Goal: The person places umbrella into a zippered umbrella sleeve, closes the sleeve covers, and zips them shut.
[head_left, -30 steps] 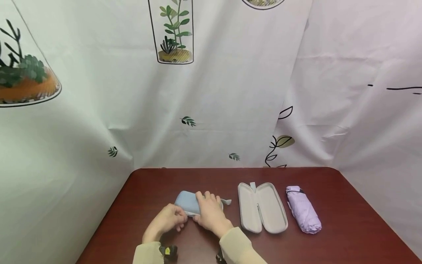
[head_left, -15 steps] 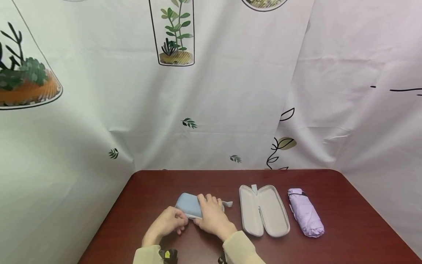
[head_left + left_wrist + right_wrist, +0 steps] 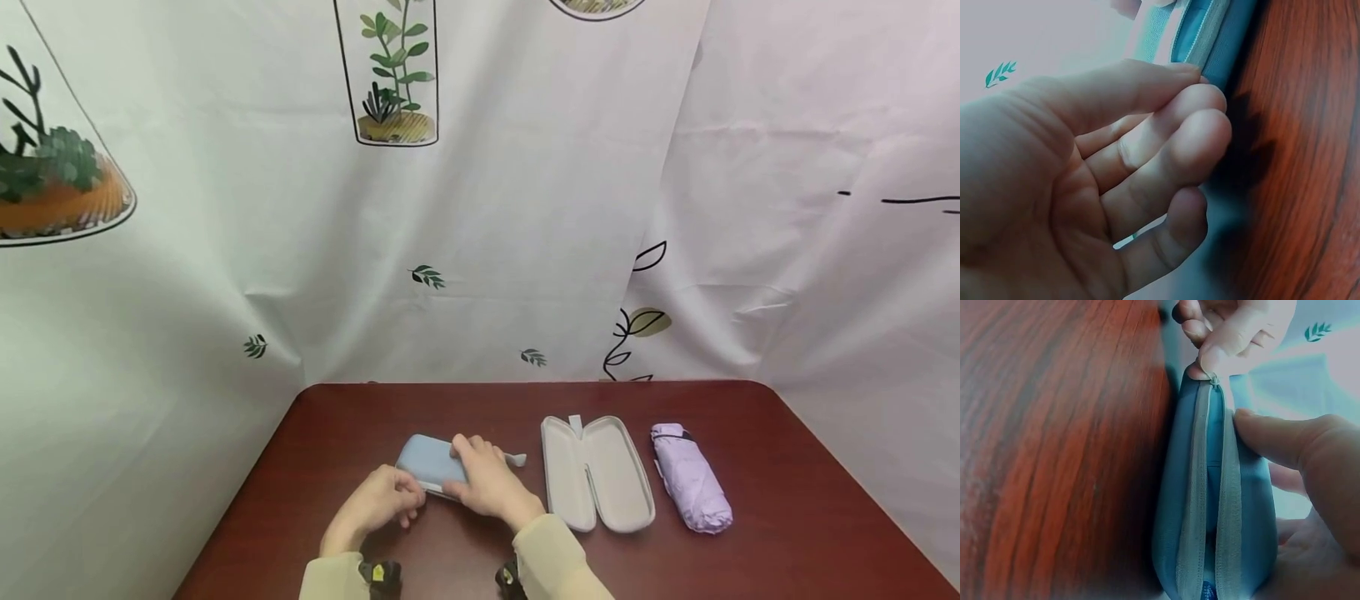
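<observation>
Case (image 3: 432,461) lies crosswise before you, long axis left-right, zip edge toward you. Your left hand (image 3: 378,501) pinches the zip pull (image 3: 1212,379) at its left end; your right hand (image 3: 491,486) grips the middle

Three views around one blue case (image 3: 431,463)

Head camera looks forward and down across the table (image 3: 787,533); both wrist cameras sit very near, sharing the case's zipper edge (image 3: 1200,506).

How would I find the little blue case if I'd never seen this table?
Look at the dark red table. Three things lie in a row; the blue case is the leftmost one, under the left hand and right hand. Unlike the open grey case and the purple folded umbrella, it is blue, and hands hold it.
</observation>
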{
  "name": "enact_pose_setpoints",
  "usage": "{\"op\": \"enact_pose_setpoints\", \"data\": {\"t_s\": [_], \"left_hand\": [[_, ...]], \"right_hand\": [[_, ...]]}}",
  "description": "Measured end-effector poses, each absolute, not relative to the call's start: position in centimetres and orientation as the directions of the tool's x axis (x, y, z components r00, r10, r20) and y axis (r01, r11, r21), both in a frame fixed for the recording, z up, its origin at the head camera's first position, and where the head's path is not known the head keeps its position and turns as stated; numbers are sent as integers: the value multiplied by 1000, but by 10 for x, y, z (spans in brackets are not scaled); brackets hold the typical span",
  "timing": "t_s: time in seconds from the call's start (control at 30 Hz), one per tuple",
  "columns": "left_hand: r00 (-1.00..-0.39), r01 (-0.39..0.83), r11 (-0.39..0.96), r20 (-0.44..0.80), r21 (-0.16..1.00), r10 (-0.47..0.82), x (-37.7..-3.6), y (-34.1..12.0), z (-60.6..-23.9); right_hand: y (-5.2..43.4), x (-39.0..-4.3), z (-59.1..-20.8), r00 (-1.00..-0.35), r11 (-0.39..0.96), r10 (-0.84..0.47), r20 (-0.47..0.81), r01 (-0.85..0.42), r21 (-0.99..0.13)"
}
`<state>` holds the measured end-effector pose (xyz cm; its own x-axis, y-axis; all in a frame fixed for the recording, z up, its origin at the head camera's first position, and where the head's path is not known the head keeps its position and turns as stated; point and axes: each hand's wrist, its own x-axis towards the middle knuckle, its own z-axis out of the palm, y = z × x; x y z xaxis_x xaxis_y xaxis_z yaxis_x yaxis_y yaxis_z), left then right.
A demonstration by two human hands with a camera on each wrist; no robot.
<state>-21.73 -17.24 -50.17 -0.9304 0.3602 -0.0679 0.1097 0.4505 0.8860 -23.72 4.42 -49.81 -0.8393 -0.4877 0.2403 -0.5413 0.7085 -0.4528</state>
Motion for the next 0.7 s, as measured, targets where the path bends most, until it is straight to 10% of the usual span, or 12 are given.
{"op": "enact_pose_setpoints", "data": {"t_s": [0.7], "left_hand": [[-900,162,457,-58,875,431,-214,-150,-495]], "right_hand": [[35,-227,-496,-870,704,-392,299,-493,-512]]}}
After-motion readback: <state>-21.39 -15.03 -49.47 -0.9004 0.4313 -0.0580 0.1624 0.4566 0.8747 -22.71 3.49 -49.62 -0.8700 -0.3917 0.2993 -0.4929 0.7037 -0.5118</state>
